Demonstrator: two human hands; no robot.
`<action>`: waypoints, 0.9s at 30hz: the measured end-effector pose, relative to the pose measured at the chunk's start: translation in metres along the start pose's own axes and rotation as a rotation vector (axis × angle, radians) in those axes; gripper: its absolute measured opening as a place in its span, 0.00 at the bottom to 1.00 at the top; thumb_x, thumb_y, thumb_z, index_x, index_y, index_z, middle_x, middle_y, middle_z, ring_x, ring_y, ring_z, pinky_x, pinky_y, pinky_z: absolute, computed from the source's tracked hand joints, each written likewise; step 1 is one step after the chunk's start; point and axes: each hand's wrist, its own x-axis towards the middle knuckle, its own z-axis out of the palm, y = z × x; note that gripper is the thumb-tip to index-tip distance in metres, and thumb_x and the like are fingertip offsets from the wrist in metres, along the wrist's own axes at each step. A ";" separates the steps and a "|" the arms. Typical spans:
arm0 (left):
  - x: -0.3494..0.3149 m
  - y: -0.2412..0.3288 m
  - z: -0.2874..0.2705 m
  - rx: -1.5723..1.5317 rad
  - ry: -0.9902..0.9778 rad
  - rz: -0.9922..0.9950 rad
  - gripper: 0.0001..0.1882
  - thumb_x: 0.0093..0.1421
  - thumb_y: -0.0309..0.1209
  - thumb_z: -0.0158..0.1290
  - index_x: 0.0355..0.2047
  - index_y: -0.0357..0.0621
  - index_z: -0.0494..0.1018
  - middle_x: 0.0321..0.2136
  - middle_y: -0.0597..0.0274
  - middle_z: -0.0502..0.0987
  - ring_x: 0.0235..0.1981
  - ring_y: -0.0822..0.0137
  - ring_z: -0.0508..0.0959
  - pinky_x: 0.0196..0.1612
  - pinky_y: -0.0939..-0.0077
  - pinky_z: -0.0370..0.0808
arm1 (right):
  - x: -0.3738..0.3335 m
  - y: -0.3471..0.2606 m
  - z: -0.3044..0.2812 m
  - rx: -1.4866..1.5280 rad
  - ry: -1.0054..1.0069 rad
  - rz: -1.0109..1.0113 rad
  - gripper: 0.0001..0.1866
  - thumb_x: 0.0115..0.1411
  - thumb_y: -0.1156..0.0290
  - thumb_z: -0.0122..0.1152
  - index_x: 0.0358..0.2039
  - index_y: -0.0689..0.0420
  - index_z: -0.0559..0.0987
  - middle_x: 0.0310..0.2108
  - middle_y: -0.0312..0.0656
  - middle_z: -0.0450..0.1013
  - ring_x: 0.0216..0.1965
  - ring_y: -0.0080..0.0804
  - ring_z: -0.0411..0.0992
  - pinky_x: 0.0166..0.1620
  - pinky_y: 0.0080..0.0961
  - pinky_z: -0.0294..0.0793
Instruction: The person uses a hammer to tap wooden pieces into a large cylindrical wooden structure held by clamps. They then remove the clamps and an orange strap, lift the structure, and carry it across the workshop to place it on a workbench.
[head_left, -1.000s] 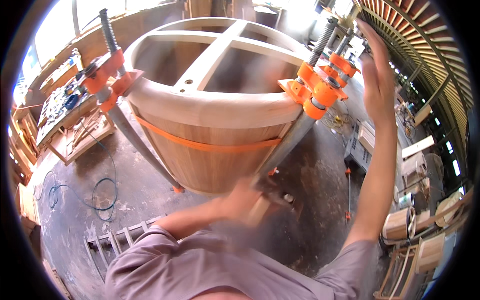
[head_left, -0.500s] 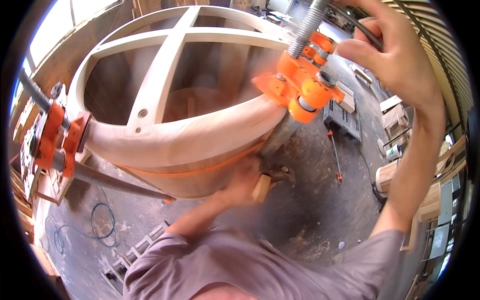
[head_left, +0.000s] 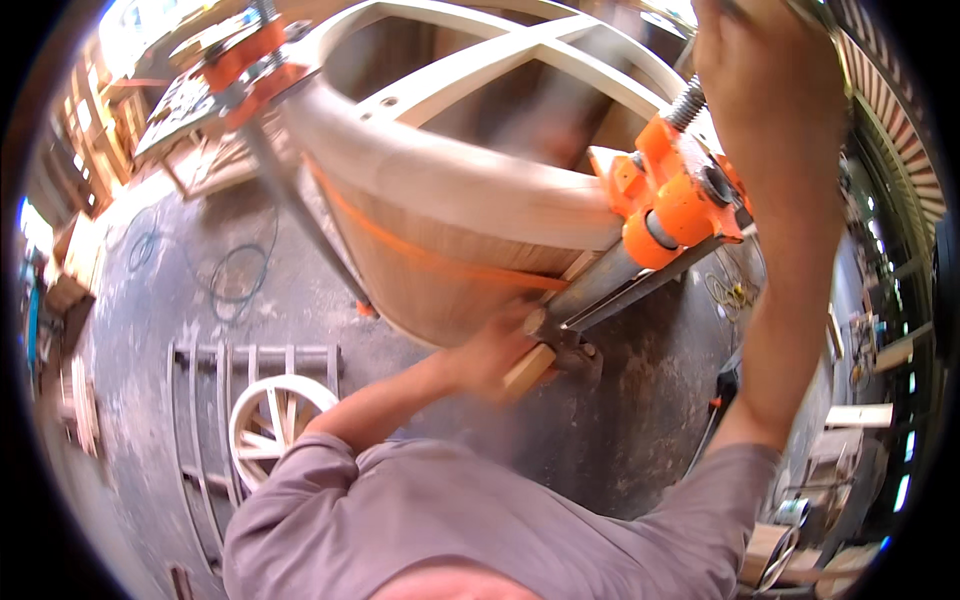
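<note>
Wood tub [head_left: 430,290] at ctr, just far of the person, wide end up, tapering down twd floor [head_left: 640,440]. Thick pale rim [head_left: 440,175] w/ cross-brace [head_left: 460,80] over the open top, hole in its near-L end. Orange strap [head_left: 430,258] round body below rim.

L clamp [head_left: 245,60], orange w/ grey pipe, at L side of rim; R clamp [head_left: 683,213], same kind, at R side, pipe running down beside tub.

L hand [head_left: 490,352] near, just by lower R part of tub: grip wrapped on wood-handled tool [head_left: 528,372], pale handle end twd near side, dark head to R; all blurry. R hand [head_left: 765,75] up at far R, above R clamp by its screw; fingers cut off at pic edge, can't tell if grip is closed on anything.

Floor: dark, stained nr R side; greyer, scuffed, pale patches on L. Near L: slatted rack [head_left: 260,352] lying flat, spoked wood ring [head_left: 240,440] on it, partly behind sleeve. Beyond, blue-green hose [head_left: 213,292] in loose loops. Far L: table [head_left: 160,147] w/ clutter, too small to ID. R: yellowish cable coil [head_left: 735,295] past clamp, boards [head_left: 858,415] & wood bits nearer, ribbed roof [head_left: 905,130] curving along far R edge. Grey-mauve shirt [head_left: 470,500] fills near edge.
</note>
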 end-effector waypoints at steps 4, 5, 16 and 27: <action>0.004 0.010 0.001 0.120 0.197 0.129 0.12 0.52 0.34 0.59 0.33 0.41 0.72 0.34 0.48 0.72 0.37 0.42 0.71 0.41 0.50 0.67 | 0.058 -0.021 -0.035 0.060 -0.421 0.020 0.19 0.67 0.65 0.51 0.57 0.56 0.70 0.27 0.50 0.75 0.30 0.51 0.76 0.33 0.45 0.71; 0.007 0.010 0.004 0.070 0.240 0.174 0.13 0.51 0.33 0.59 0.34 0.40 0.72 0.33 0.46 0.71 0.37 0.41 0.71 0.41 0.50 0.67 | 0.057 -0.024 -0.041 0.037 -0.487 0.031 0.20 0.69 0.63 0.49 0.59 0.55 0.68 0.31 0.50 0.76 0.33 0.50 0.77 0.34 0.45 0.72; 0.004 0.000 0.008 -0.329 0.345 0.119 0.17 0.42 0.28 0.57 0.31 0.36 0.67 0.29 0.43 0.68 0.32 0.40 0.69 0.35 0.50 0.65 | 0.052 0.017 -0.015 -0.313 -0.592 0.204 0.24 0.71 0.54 0.42 0.44 0.61 0.78 0.36 0.58 0.77 0.38 0.55 0.77 0.39 0.49 0.72; -0.099 0.022 -0.136 -0.087 0.435 0.044 0.20 0.39 0.36 0.59 0.34 0.45 0.71 0.32 0.58 0.72 0.37 0.53 0.71 0.49 0.56 0.65 | 0.199 -0.125 -0.018 0.493 -0.364 0.081 0.32 0.71 0.46 0.38 0.62 0.59 0.68 0.58 0.48 0.70 0.60 0.43 0.67 0.64 0.37 0.61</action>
